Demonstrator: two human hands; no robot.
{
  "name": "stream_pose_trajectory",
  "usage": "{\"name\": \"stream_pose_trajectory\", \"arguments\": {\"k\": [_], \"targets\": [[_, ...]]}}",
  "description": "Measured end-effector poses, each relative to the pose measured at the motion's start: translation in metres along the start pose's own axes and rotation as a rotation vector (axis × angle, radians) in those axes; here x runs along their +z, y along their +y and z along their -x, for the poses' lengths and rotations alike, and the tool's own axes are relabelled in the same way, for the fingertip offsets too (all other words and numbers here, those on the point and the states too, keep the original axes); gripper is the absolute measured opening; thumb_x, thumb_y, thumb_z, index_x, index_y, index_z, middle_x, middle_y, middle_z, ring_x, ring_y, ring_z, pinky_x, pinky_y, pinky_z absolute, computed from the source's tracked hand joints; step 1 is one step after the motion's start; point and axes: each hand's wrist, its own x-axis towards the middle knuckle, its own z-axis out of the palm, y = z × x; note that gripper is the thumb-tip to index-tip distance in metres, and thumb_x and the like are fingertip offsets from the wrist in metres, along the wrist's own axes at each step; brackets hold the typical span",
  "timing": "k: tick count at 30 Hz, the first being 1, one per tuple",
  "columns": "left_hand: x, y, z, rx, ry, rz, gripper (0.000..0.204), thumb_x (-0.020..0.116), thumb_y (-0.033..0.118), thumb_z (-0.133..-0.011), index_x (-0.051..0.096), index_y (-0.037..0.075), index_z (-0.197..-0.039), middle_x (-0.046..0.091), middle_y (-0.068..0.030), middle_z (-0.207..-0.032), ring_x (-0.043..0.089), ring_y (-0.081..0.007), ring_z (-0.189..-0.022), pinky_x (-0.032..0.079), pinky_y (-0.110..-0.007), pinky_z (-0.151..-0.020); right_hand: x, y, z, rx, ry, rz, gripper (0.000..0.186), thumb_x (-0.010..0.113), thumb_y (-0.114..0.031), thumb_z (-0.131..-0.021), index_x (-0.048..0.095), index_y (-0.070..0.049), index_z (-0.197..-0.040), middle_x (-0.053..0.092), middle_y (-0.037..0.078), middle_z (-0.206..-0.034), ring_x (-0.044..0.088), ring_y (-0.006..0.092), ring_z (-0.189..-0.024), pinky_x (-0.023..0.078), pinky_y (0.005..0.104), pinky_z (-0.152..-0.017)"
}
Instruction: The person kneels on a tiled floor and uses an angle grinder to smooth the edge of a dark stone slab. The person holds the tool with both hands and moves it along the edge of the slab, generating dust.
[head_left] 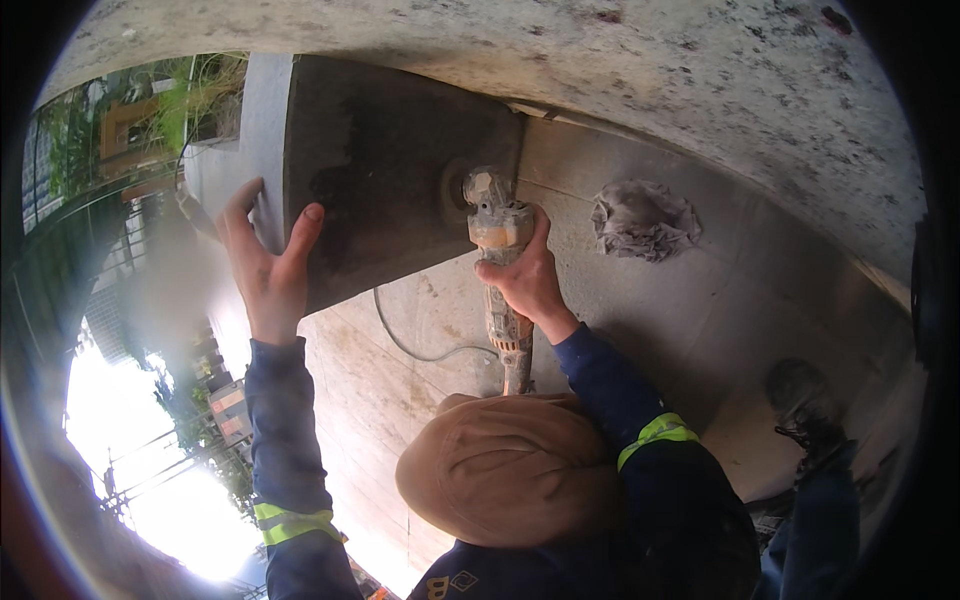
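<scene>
My right hand [525,278] is wrapped round the body of a dusty angle grinder [501,228], its thumb across the barrel. The grinder's head is up against the dark face of a grey stone block [385,165], and its round disc looks blurred there. My left hand [268,255] straddles the block's left edge with fingers and thumb apart. The thumb lies toward the dark face, the fingers along the paler side [264,130]. From the grinder's rear end a thin grey cable [415,356] curves left across the pale slab surface.
A crumpled grey rag [645,220] lies right of the grinder. A speckled pale stone surface [690,75] arches across the top. Rounded brown cloth [515,470] fills the lower middle. A dark boot [805,400] is at right. Plants and bright daylight show at left.
</scene>
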Motion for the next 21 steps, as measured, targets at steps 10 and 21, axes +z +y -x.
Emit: {"name": "stream_pose_trajectory", "arguments": {"k": [10,21], "targets": [[-0.001,0.005,-0.003,0.001,0.003,-0.008,0.068,0.078,0.037,-0.081,0.049,-0.001,-0.129,0.049,-0.0196,-0.124,0.048,-0.0333,-0.119,0.035,-0.041,-0.104,-0.014,0.004,-0.045,0.028,0.09,0.029,0.099,0.078,-0.018,-0.07,0.014,0.0,-0.143,0.06,0.03,-0.116,0.064,0.0404,-0.103,0.051,0.0431,-0.092],[0.0,0.004,-0.001,0.015,0.005,0.013,0.065,0.079,0.033,-0.082,0.05,-0.001,-0.129,0.049,-0.0185,-0.124,0.048,-0.0321,-0.119,0.035,-0.04,-0.105,-0.025,0.013,-0.059,0.059,0.106,0.033,0.099,0.078,-0.016,-0.069,0.015,0.001,-0.144,0.061,0.028,-0.114,0.065,0.0394,-0.101,0.052,0.0435,-0.089]]}}
